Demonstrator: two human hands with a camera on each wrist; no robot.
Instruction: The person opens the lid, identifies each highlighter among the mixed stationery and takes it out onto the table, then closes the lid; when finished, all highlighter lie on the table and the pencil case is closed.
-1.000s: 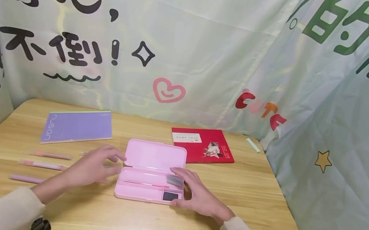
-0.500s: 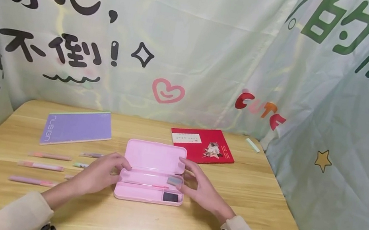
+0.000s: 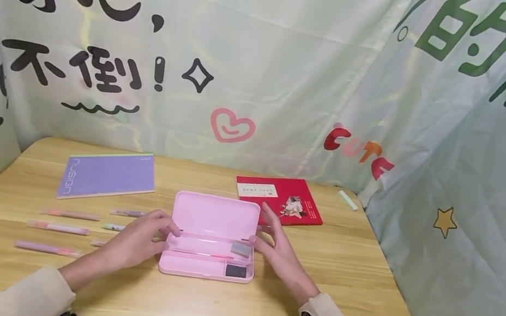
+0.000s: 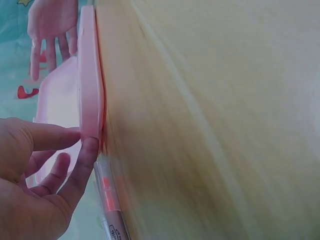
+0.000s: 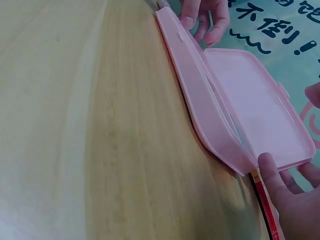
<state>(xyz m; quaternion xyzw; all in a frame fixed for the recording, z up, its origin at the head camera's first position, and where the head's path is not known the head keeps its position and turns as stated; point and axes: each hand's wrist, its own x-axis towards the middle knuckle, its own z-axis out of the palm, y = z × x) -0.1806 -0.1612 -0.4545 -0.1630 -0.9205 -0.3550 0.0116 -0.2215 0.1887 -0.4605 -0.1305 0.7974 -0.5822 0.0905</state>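
Observation:
A pink pencil case lies on the table with its lid raised at the back. My left hand grips its left end, one finger over the rim and another digit against the outer wall, as the left wrist view shows. At the other end, my right hand has its fingers extended beside the lid, with the thumb right at the hinge corner. Inside the case are a grey block, a dark block and a thin pink stick.
Several pens, among them a purple one and a white-and-pink one, lie left of the case. Behind are a purple notebook and a red notebook. A small pale strip lies at the back right corner.
My left hand has moved right onto the case's end. The right hand has slid from the case's front right corner back to the lid, its fingers extending.

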